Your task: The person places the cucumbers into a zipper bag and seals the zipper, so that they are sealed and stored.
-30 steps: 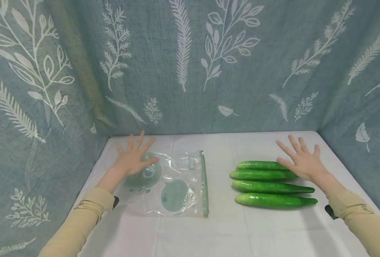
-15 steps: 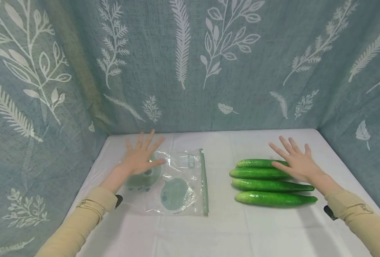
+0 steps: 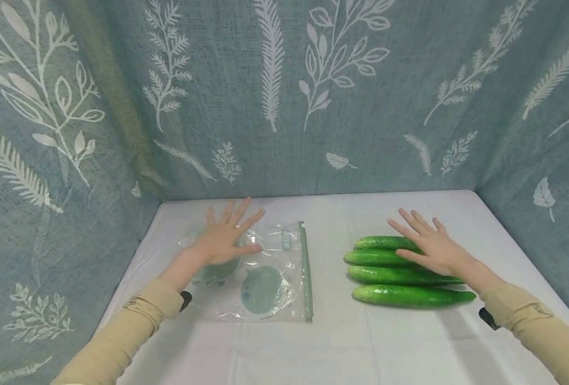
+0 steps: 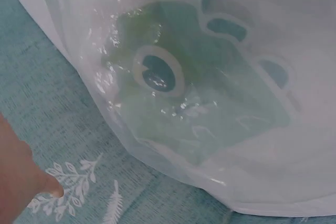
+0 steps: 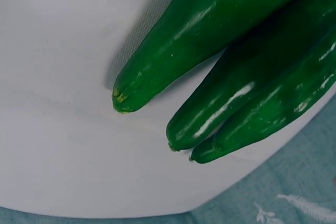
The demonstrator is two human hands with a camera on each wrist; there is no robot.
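A clear zip bag [image 3: 261, 290] with green printed figures lies flat on the left of the table, its green zip strip [image 3: 306, 272] facing right. My left hand [image 3: 221, 241] hovers over the bag's far left part with fingers spread, hiding some of the print. The left wrist view shows the bag's print [image 4: 173, 77] close up and part of my hand [image 4: 21, 177] at the edge. Several green cucumbers [image 3: 409, 295] lie side by side on the right. My right hand [image 3: 436, 248] is above their far right ends, fingers spread, holding nothing. The right wrist view shows cucumber ends [image 5: 173, 51].
A white cloth [image 3: 332, 342] covers the table. Blue-green curtains with white leaf prints [image 3: 284, 160] stand behind it and along both sides. A gap of white cloth separates the bag from the cucumbers.
Both hands have moved inward: the left one to the right over the bag, the right one to the left over the cucumbers. Bag and cucumbers stay in place.
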